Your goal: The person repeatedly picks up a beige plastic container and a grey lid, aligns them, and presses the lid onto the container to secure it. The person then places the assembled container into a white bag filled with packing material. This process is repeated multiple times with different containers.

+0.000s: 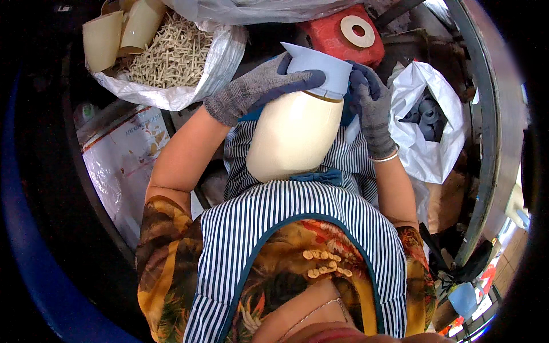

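A cream, rounded wooden form (294, 137) stands on my lap against my striped apron (297, 223). A pale blue sheet of sandpaper (320, 68) is folded over its top. My left hand (257, 86), in a grey glove with dark blue fingertips, presses the sheet from the left with fingers wrapped across it. My right hand (372, 106), gloved the same way, grips the sheet's right edge and the side of the form. Both hands hold the sheet against the form.
A white plastic bag (189, 86) with several small pale wooden pieces (171, 54) and cream forms (103, 37) sits at upper left. A red block with a white ring (349, 31) lies ahead. Another white bag (429, 154) of grey parts is on the right.
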Demonstrator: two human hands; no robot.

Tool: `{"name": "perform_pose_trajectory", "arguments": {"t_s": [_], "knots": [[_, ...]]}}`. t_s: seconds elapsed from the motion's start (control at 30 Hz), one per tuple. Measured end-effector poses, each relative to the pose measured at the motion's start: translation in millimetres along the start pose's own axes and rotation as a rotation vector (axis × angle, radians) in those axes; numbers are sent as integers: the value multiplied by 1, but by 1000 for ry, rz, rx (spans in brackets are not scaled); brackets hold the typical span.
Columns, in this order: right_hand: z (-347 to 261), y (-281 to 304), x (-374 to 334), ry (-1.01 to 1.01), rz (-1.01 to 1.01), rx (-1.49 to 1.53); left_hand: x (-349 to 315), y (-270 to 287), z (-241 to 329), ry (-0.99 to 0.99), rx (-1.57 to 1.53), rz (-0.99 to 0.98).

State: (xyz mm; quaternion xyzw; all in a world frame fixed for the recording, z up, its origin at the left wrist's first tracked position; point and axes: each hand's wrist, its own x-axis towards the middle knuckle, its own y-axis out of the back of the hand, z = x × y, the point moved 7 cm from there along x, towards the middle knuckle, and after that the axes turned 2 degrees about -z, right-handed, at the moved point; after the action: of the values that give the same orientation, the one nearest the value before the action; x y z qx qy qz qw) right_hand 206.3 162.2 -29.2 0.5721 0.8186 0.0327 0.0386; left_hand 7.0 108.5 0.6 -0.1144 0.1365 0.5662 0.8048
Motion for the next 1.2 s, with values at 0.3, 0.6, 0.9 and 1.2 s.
{"name": "perform_pose_trajectory", "arguments": {"t_s": [0.3, 0.6, 0.9, 1.2], "knots": [[-9, -13, -8, 49, -119, -174, -15, -1, -8, 2, -134, 5], [27, 11, 133, 557, 67, -1376, -76, 16, -15, -32, -490, 351], [25, 125, 77, 235, 320, -209, 3, 36, 106, -525, -204, 430], [-227, 131, 28, 769, 394, -886, 151, 7, 56, -828, 598, 470]]}}
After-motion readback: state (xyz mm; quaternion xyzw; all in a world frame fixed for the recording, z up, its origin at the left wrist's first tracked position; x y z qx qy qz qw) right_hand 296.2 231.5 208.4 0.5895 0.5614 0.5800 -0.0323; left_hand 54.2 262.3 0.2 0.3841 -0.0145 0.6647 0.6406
